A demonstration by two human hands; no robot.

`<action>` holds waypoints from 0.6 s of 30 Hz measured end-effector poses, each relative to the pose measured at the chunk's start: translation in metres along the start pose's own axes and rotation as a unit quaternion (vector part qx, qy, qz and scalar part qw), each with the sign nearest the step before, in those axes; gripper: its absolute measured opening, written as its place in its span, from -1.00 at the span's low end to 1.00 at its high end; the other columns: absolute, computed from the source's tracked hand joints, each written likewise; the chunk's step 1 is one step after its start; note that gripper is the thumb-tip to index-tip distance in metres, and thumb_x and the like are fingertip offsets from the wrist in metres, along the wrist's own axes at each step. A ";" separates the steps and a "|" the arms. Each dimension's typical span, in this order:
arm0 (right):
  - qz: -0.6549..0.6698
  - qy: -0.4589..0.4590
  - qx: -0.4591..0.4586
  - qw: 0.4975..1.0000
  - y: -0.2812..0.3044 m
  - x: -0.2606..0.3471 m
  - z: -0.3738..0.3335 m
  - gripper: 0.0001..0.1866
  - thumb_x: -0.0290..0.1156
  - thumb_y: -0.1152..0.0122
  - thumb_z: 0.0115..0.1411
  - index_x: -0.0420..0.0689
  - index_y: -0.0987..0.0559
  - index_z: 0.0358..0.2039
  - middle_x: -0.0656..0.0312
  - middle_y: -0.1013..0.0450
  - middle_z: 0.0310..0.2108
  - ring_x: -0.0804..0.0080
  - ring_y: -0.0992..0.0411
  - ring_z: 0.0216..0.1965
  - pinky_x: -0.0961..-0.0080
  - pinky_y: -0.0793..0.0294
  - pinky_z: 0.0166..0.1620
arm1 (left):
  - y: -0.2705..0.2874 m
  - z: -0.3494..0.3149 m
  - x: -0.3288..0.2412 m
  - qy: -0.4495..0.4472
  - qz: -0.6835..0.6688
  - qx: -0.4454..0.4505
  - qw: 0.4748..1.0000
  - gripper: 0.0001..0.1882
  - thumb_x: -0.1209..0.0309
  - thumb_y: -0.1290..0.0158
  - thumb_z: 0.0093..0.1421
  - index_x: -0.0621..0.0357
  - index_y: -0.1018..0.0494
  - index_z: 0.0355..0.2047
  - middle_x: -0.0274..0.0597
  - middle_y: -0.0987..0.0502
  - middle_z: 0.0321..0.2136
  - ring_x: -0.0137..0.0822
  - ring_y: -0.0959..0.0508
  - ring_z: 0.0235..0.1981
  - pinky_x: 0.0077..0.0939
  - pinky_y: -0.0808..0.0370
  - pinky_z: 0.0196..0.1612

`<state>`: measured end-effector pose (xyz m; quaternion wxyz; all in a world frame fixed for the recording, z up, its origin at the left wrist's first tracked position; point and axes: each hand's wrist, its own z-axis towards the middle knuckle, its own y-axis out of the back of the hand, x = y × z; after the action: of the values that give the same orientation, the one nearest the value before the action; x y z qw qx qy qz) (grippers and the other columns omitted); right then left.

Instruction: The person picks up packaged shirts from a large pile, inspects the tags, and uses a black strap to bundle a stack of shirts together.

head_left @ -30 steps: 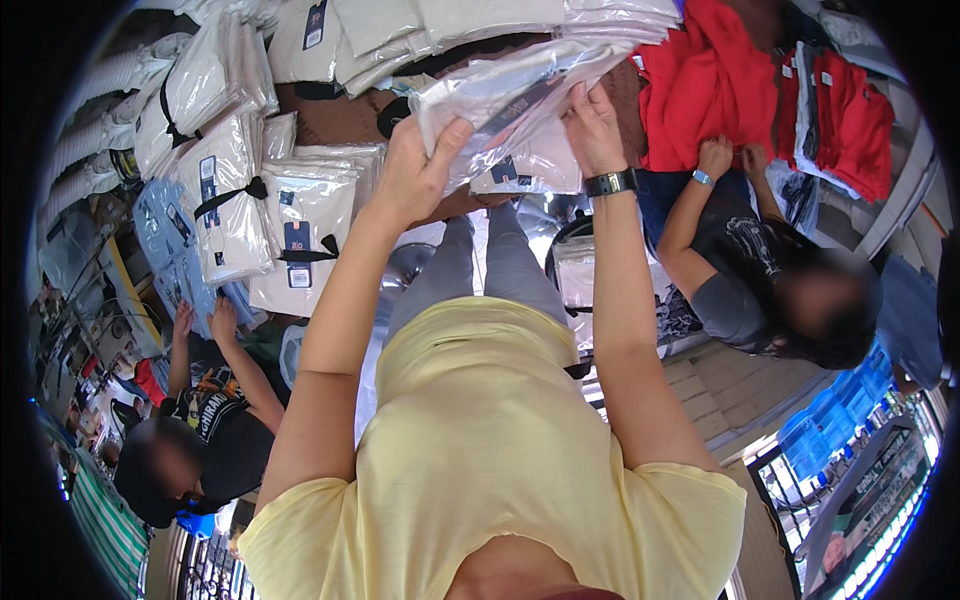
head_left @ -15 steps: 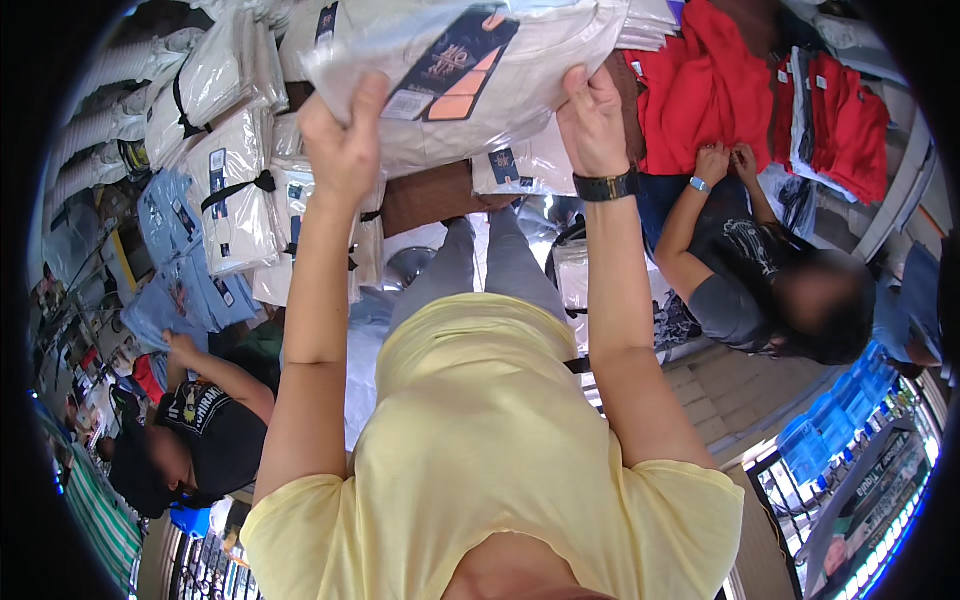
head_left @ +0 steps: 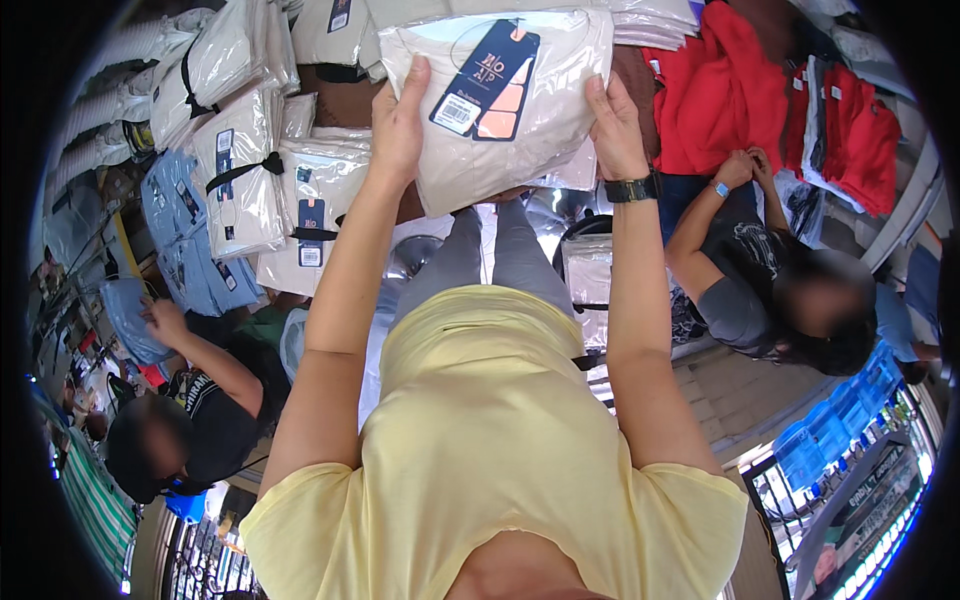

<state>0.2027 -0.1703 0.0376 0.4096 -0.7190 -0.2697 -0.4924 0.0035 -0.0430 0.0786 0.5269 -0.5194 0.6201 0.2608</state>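
Between my two hands is a folded cream garment in a clear plastic bag (head_left: pixel 560 110), raised in front of me and tilted. A dark blue hang tag (head_left: pixel 490 80) with orange patches and a white label shows on its front. My left hand (head_left: pixel 400 125) grips the bag's left edge, thumb on top. On the right edge my right hand (head_left: pixel 615 125) pinches it, with a dark watch on that wrist. Bundles of similar bagged cream garments (head_left: pixel 250 170), tied with black straps, lie beyond my left arm.
A co-worker at the right handles red garments (head_left: pixel 712 95). Another at the left has a hand by folded light blue garments (head_left: pixel 185 210). More bagged garments (head_left: pixel 655 20) lie at the far side of the brown-covered table (head_left: pixel 340 100). Blue plastic crates (head_left: pixel 830 420) stand at the lower right.
The bagged garment has come down and nearer me, tilting so its tag faces me more fully. Both hands have shifted rightward with it. The left co-worker's hand has moved off the blue garments slightly.
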 end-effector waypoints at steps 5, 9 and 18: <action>-0.014 -0.038 0.020 0.999 0.008 -0.008 -0.011 -0.62 -0.29 -0.14 0.25 -0.20 -0.37 0.01 0.26 -0.42 -0.07 0.61 -0.33 -0.07 0.62 -0.29 0.03 | 0.003 -0.004 0.005 0.045 0.020 0.015 0.999 -0.43 0.06 0.01 0.26 0.42 -0.38 -0.02 -0.09 -0.51 -0.14 -0.38 -0.50 -0.19 -0.55 -0.40 -0.08; -0.119 -0.081 0.089 0.986 0.015 -0.027 -0.060 -0.31 -0.45 -0.29 0.11 -0.26 -0.15 0.18 0.12 -0.29 0.10 0.45 -0.25 0.12 0.49 -0.23 0.16 | 0.030 -0.028 0.033 0.179 -0.004 0.018 0.984 -0.42 0.06 0.00 0.24 0.40 -0.36 0.00 -0.08 -0.50 -0.13 -0.36 -0.51 -0.20 -0.51 -0.41 -0.08; -0.017 -0.197 0.011 0.980 0.020 -0.102 -0.180 -0.51 -0.54 -0.19 0.16 -0.29 -0.26 0.07 0.17 -0.38 -0.04 0.54 -0.32 -0.02 0.57 -0.30 0.06 | 0.090 -0.123 0.127 0.297 -0.038 -0.012 0.954 -0.46 0.10 -0.10 0.18 0.34 -0.38 -0.03 -0.15 -0.50 -0.10 -0.38 -0.50 -0.14 -0.49 -0.40 -0.03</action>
<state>0.0932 -0.3333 -0.0312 0.3481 -0.7926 -0.3625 -0.3453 -0.1140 -0.1675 -0.0210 0.3222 -0.6028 0.7254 0.0815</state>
